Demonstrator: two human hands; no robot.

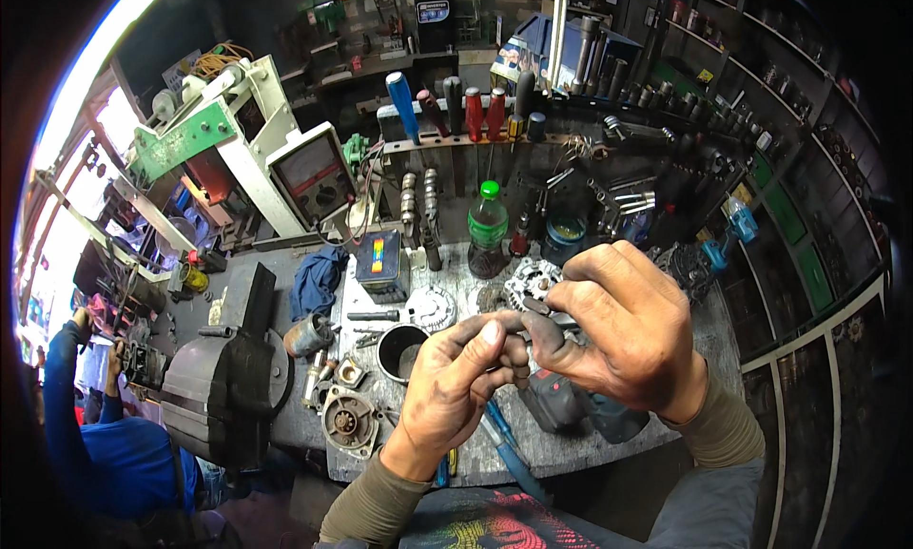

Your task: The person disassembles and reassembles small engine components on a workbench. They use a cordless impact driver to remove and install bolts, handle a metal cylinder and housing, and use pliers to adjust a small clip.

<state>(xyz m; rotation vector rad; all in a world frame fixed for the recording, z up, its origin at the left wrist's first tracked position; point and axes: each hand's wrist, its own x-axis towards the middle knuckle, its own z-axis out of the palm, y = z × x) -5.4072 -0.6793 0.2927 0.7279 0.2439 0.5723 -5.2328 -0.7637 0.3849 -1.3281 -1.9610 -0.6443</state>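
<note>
My left hand (461,378) and my right hand (618,340) meet over the workbench, fingers curled and pinched around something small and dark that I cannot make out. Behind them lies a silver alternator housing (528,278), with another round silver part (430,307) to its left. A black cup (392,342) sits left of my left hand, near a round metal end cover with a toothed center (344,414). Beneath my hands are a dark power tool (553,408) and blue-handled pliers (506,449).
A co-worker in blue (124,459) works at the left beside a large bench vice (223,387). A green-capped bottle (487,226), a battery-like box (380,264) and a blue rag (316,283) stand or lie at the back, below a tool rack (428,140). Shelving (808,216) lines the right.
</note>
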